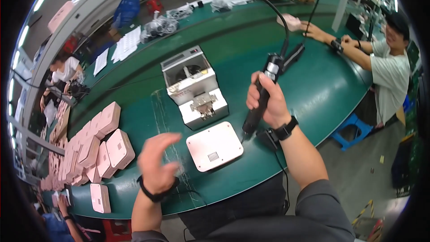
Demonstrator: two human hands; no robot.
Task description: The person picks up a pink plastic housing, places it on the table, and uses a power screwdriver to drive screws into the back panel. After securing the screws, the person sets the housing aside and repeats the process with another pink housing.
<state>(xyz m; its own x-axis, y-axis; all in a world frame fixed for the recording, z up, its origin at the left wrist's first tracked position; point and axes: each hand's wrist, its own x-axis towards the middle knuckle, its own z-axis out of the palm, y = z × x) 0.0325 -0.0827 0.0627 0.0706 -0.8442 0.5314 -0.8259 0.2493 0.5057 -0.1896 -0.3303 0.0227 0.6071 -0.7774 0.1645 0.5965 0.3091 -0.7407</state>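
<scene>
My right hand [272, 101] is wrapped round a black electric screwdriver [254, 120], which hangs by its cable. The tool's lower end points down beside the right edge of a pale pink plastic housing [215, 148]. That housing lies flat on the green table, a small vent grille and corner holes facing up. To its left my left hand [156, 159], slightly blurred, is raised over the table with fingers and thumb apart and nothing held. A white automatic screw feeder [195, 87] stands just beyond the housing.
Many pink housings [96, 141] are stacked at the left, with a single one [100, 198] near the front edge. A second black screwdriver [294, 56] hangs behind mine. A co-worker's hand [313, 31] touches a pink housing [290, 22] at the far right. A blue stool [351, 131] stands beside the table.
</scene>
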